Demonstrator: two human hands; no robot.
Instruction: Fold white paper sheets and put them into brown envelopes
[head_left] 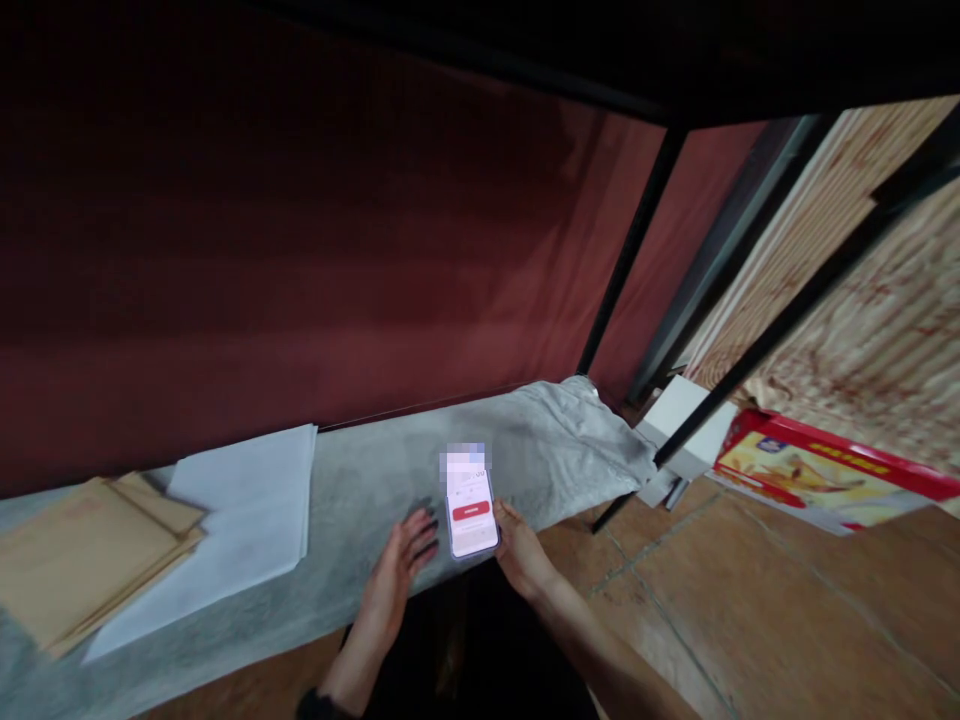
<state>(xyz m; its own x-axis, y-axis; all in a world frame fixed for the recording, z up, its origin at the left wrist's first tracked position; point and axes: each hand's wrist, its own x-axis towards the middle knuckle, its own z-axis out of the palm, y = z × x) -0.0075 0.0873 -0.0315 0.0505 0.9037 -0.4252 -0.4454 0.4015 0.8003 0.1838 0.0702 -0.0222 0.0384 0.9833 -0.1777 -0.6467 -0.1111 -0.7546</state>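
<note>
A smartphone [471, 515] with a lit screen is tilted up toward me just over the near edge of the cloth-covered shelf. A red button shows on its screen, and the top part is blurred out. My right hand [520, 550] grips the phone by its lower right side, its fingers partly hidden behind it. To the left of the phone, my left hand [405, 555] is apart from it, fingers spread and holding nothing.
Brown envelopes [97, 550] lie over white paper sheets [255, 500] on the grey cloth [360, 480] at left. A black metal post [634, 250] stands at the shelf's right end. White boxes [686, 425] and a red-yellow box [832, 470] sit beyond it on the tiled floor [720, 580].
</note>
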